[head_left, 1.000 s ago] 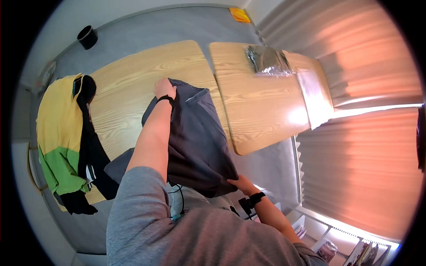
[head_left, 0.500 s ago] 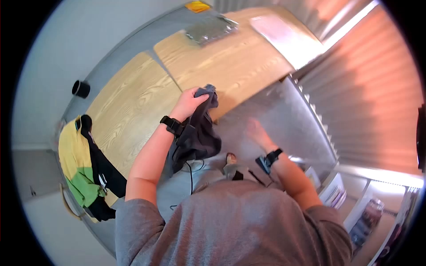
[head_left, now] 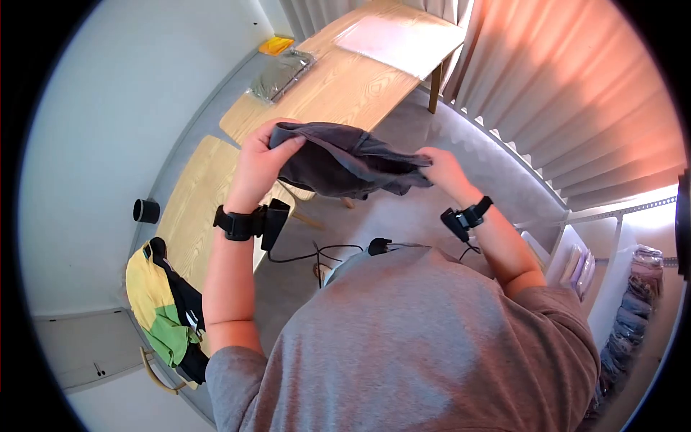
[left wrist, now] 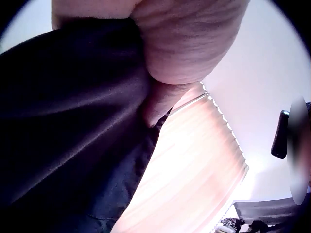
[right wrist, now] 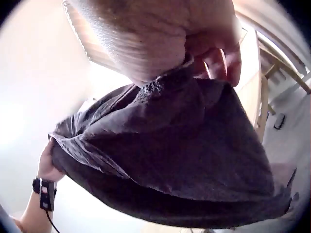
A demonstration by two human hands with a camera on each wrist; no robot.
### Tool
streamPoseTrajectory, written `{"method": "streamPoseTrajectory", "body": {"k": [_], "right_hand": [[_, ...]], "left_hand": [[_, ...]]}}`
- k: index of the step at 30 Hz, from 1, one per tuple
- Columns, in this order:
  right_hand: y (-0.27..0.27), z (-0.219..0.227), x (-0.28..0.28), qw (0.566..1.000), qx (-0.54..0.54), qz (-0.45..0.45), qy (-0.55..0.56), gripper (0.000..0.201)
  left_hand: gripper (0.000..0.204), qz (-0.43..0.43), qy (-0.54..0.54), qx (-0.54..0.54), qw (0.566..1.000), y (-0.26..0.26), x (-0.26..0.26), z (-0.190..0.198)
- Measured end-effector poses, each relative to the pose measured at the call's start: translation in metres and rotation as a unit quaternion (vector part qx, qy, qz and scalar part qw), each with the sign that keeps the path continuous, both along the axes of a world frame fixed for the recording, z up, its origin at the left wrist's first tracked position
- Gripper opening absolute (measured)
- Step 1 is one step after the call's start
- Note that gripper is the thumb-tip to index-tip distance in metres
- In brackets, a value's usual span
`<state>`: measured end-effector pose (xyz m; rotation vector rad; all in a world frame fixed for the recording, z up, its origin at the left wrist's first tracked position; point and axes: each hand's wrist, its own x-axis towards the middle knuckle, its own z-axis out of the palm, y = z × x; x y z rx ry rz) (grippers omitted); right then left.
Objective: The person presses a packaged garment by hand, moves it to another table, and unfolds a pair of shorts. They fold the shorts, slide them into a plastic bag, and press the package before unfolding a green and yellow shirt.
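Observation:
A dark grey garment (head_left: 327, 160) is stretched out in the air between both hands in the head view. My left hand (head_left: 259, 164) grips its left end, with the thumb over the edge. At the opposite end my right hand (head_left: 446, 173) pinches the edge. Seen from the right wrist, the cloth (right wrist: 194, 145) hangs in a broad loose fold below the right fingers. The left wrist view shows the dark fabric (left wrist: 73, 107) falling from the left hand, with the thumb along its border.
Two wooden tables (head_left: 360, 79) stand ahead and left. A clear-bagged garment (head_left: 281, 74) and a pale sheet (head_left: 392, 43) lie on the farther one. Yellow, green and black clothing (head_left: 162, 302) is draped at the near table's end. Shelves (head_left: 612, 288) with bagged items are on the right.
The garment has been lifted from over the near table and spread sideways. The right hand let go, then took hold of its other end. The view has turned right.

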<state>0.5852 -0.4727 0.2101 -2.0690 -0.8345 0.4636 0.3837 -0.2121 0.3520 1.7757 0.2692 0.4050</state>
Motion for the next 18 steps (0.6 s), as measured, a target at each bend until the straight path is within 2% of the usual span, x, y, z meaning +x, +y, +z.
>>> {"method": "streamPoseTrajectory", "body": {"k": [2, 4, 6, 8, 10, 12, 14, 15, 17, 18], "right_hand": [[-0.018, 0.013, 0.019, 0.999, -0.007, -0.026, -0.023, 0.029], [-0.032, 0.029, 0.035, 0.997, -0.016, -0.056, -0.045, 0.028], [-0.042, 0.043, 0.046, 0.993, -0.004, -0.092, -0.075, 0.027], [-0.044, 0.069, 0.045, 0.993, 0.003, -0.11, -0.049, 0.026], [-0.045, 0.079, 0.054, 0.992, 0.008, -0.124, -0.021, 0.025], [-0.047, 0.076, 0.073, 0.994, 0.073, -0.074, -0.032, 0.026], [-0.045, 0.089, 0.08, 0.995, 0.078, -0.036, -0.048, 0.03], [-0.044, 0.093, 0.087, 0.996, 0.07, -0.028, -0.052, 0.031], [-0.044, 0.099, 0.098, 0.996, 0.066, -0.017, -0.049, 0.033], [-0.044, 0.103, 0.104, 0.996, 0.071, -0.013, -0.046, 0.034]], "left_hand": [[0.017, 0.01, 0.002, 0.019, 1.0, 0.006, 0.0, 0.003], [0.014, 0.017, 0.065, 0.131, 0.989, 0.013, 0.003, 0.002], [0.011, 0.018, 0.05, 0.157, 0.986, 0.017, 0.008, -0.006], [0.013, -0.001, 0.023, 0.288, 0.957, 0.025, 0.014, -0.011], [0.013, -0.003, 0.022, 0.268, 0.963, 0.031, 0.02, -0.021], [0.014, -0.007, 0.028, 0.211, 0.977, 0.051, 0.032, -0.04], [0.017, -0.026, 0.016, 0.225, 0.974, 0.062, 0.046, -0.042], [0.018, -0.042, 0.034, 0.209, 0.976, 0.056, 0.05, -0.029], [0.032, -0.064, -0.004, 0.19, 0.98, 0.075, 0.072, -0.039], [0.04, -0.102, -0.009, 0.157, 0.982, 0.072, 0.078, -0.032]]}}
